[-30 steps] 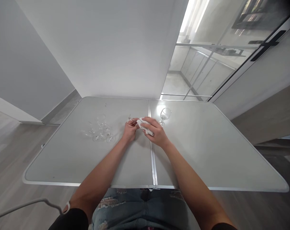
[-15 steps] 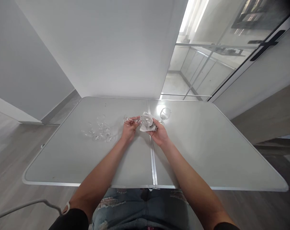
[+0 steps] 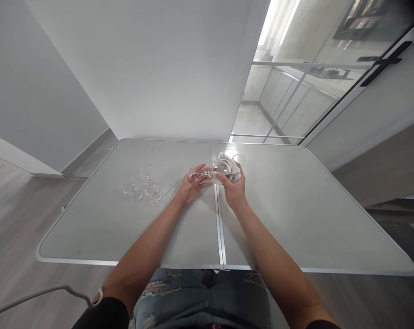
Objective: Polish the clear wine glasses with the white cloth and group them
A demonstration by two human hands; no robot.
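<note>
Above the middle of the table a clear wine glass (image 3: 217, 172) lies sideways between my hands. My left hand (image 3: 193, 185) supports its stem and foot, with the fingers partly stretched along the stem. My right hand (image 3: 234, 186) grips the bowl together with a white cloth (image 3: 229, 165). That cloth is bunched at the bowl's rim; how much of it is inside I cannot tell. Another wine glass (image 3: 239, 159) stands just behind my right hand, mostly hidden by it.
Several clear stemmed glasses (image 3: 147, 185) are grouped on the left half of the pale table (image 3: 296, 219). A metal seam (image 3: 220, 228) crosses the tabletop. Behind stands a white wall (image 3: 152, 73), with a glass-paned door (image 3: 289, 91) at the right. A grey cable (image 3: 56, 289) runs near my left elbow.
The glass has turned from facing me to lying sideways, its bowl pointing right. Both hands have moved slightly right, and my left fingers have loosened and straightened along the stem.
</note>
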